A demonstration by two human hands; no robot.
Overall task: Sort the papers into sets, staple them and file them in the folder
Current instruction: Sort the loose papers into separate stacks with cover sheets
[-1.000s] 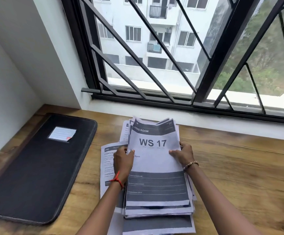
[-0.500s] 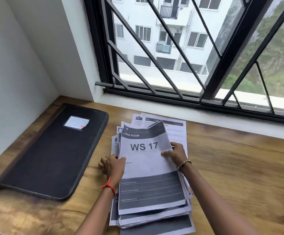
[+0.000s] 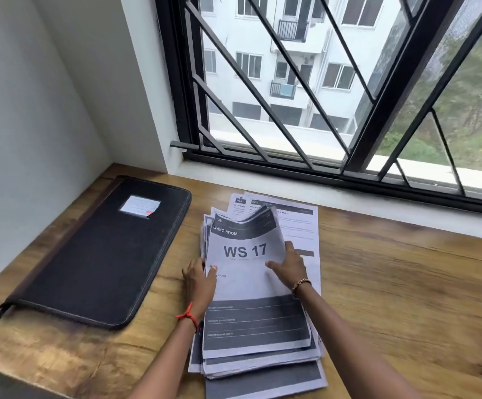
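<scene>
A thick stack of printed papers (image 3: pixel 251 321) lies on the wooden desk, its top sheet reading "LIVING ROOM" and "WS 17". My left hand (image 3: pixel 199 280) grips the stack's left edge, thumb on the top sheet. My right hand (image 3: pixel 288 267) holds the right edge of the upper sheets, whose top right corner curls upward. More loose sheets (image 3: pixel 300 226) lie flat beneath and behind the stack. A black zipped folder (image 3: pixel 98 254) with a white label lies closed to the left of the papers. No stapler is in view.
The wooden desk (image 3: pixel 406 298) runs to a white wall on the left and a black barred window (image 3: pixel 320 110) at the back. Bare wood stretches to the right of the papers.
The view has shifted, so folder and papers sit further right in frame. The stack has come down onto the desk, and my right hand has bent the upper sheets' corner upward.
</scene>
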